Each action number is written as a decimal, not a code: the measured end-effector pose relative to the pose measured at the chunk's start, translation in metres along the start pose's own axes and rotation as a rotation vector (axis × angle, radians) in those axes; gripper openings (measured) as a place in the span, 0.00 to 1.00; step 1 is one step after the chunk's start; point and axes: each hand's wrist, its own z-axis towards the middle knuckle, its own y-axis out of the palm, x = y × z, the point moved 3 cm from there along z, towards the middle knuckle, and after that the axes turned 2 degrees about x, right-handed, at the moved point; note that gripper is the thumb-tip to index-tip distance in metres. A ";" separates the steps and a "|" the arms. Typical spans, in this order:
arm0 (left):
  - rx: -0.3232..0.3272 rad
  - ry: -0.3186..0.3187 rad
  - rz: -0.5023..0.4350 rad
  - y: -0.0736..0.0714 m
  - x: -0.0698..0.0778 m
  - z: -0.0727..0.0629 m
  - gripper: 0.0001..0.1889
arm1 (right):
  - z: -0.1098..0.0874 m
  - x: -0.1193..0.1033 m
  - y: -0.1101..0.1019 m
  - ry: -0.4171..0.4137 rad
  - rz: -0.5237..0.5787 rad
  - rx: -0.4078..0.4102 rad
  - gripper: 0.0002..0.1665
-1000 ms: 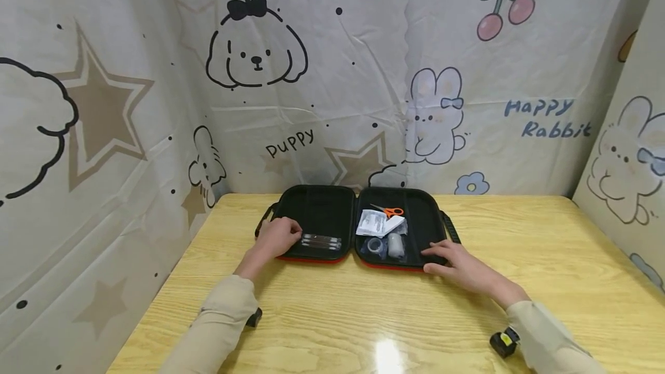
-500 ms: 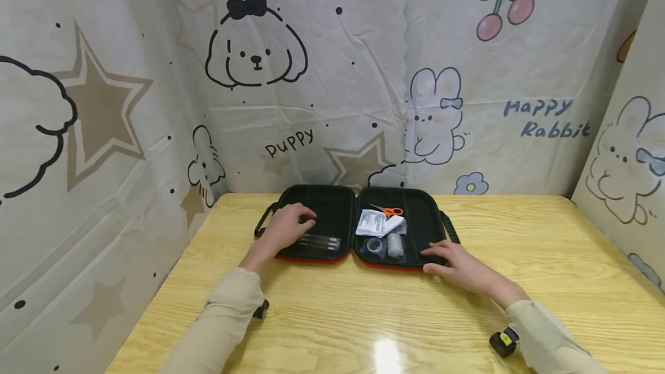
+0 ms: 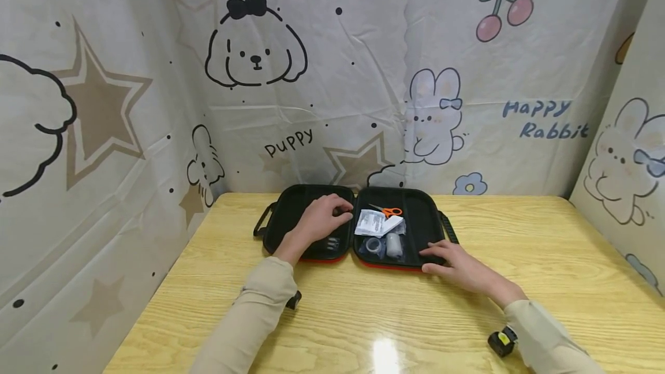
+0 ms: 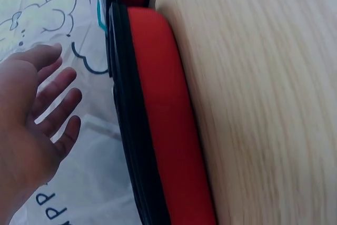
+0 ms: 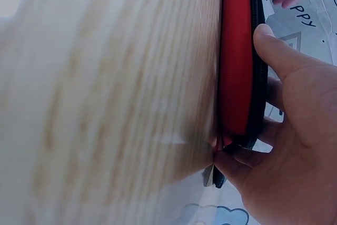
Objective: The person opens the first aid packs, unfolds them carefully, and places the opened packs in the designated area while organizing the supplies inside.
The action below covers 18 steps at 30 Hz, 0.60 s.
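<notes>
A black-lined case with red outer sides [image 3: 275, 241] lies unfolded on the table. Over its left half hovers my left hand [image 3: 321, 219], fingers loosely bent and holding nothing; in the left wrist view, the hand [image 4: 31, 109] is above the rim. Partly hidden behind that forearm are packed cotton swabs [image 3: 332, 243]. My right hand [image 3: 457, 264] rests at the front right corner, its thumb on the zipped rim [image 5: 258, 77] in the right wrist view. The right half holds orange-handled scissors [image 3: 393, 211], a white packet [image 3: 370, 222], a wrapped tape roll [image 3: 374, 245] and a white bandage roll [image 3: 394, 245].
Black carry handles stick out at the case's left [image 3: 261, 221] and right [image 3: 449, 227] ends. The wooden table [image 3: 332, 316] meets a printed cloth backdrop [image 3: 332, 74] just behind the case.
My left hand has moved right across the left half toward the hinge, first lifting away from the cotton swabs. The right hand stays at the case's corner.
</notes>
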 end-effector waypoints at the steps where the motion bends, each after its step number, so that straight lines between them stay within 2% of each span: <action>1: -0.014 0.004 -0.002 0.002 0.002 0.001 0.13 | 0.000 0.000 0.000 0.002 0.001 0.000 0.29; 6: -0.104 0.049 0.017 0.011 0.015 0.004 0.16 | 0.000 -0.001 0.000 0.006 0.005 -0.001 0.30; 12: -0.218 0.110 0.108 0.023 0.025 0.005 0.22 | 0.000 0.000 0.001 0.009 0.009 0.003 0.29; 15: -0.225 0.106 0.183 0.027 0.027 0.004 0.21 | -0.001 0.000 0.001 0.010 0.010 0.005 0.29; 18: -0.186 0.095 0.245 0.028 0.026 0.004 0.16 | -0.001 0.000 0.001 0.000 0.010 0.007 0.29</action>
